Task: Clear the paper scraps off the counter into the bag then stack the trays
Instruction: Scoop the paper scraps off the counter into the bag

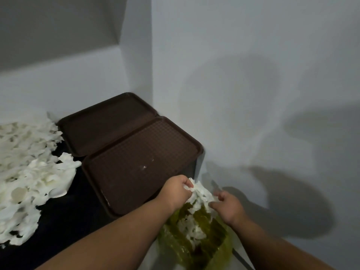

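Two brown trays lie side by side on the dark counter [64, 228]: the near tray [140, 164] and the far tray [105, 123] by the wall corner. A big heap of white paper scraps [29, 166] covers the counter's left part. A yellow-green bag [196, 244] hangs off the counter's right end, with white scraps inside. My left hand [176, 190] pinches a wad of white scraps [200, 193] over the bag's mouth. My right hand [228, 207] grips the same wad and the bag's rim from the right.
Grey walls [233, 75] close in behind and to the right of the counter. A recessed ledge [58, 61] runs along the back wall. A few tiny paper bits [144, 167] lie on the near tray.
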Available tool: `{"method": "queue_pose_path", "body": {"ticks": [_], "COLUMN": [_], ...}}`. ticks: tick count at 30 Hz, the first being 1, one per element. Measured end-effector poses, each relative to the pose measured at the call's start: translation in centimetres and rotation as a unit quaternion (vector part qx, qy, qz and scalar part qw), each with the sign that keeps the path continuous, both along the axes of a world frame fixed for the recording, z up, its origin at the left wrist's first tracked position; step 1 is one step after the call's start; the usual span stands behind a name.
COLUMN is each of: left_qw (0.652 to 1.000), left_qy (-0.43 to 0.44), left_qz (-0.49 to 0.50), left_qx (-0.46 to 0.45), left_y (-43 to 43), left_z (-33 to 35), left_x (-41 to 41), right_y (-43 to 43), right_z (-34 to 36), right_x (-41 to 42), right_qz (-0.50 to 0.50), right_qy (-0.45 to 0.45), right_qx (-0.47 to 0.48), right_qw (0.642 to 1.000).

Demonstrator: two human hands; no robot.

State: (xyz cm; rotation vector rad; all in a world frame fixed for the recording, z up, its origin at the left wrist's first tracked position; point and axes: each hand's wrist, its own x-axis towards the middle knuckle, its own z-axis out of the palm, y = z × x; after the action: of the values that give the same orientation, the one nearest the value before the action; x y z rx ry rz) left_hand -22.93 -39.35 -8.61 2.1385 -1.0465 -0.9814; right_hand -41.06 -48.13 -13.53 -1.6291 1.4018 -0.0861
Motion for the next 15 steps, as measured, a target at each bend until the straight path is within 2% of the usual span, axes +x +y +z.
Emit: {"method": "queue_pose_path", "body": {"ticks": [9,15], "left_qw": [0.998,0.999], "left_qy": [0.038,0.031], "left_qz": [-0.031,-0.028], "left_qx": [0.031,0.026], "left_y": [-2.4,-1.9], "left_z": [-1.5,-1.9], "left_x": [-0.8,-0.8], "right_y": [-0.9,-1.4], "right_z": [-0.4,-0.4], "right_x": [-0.9,-1.8], "right_qz": [-0.027,-0.047], "right_qy": [-0.015,-0.022], "right_qx": [0.008,0.008], "right_qw": [0.999,0.999]}}
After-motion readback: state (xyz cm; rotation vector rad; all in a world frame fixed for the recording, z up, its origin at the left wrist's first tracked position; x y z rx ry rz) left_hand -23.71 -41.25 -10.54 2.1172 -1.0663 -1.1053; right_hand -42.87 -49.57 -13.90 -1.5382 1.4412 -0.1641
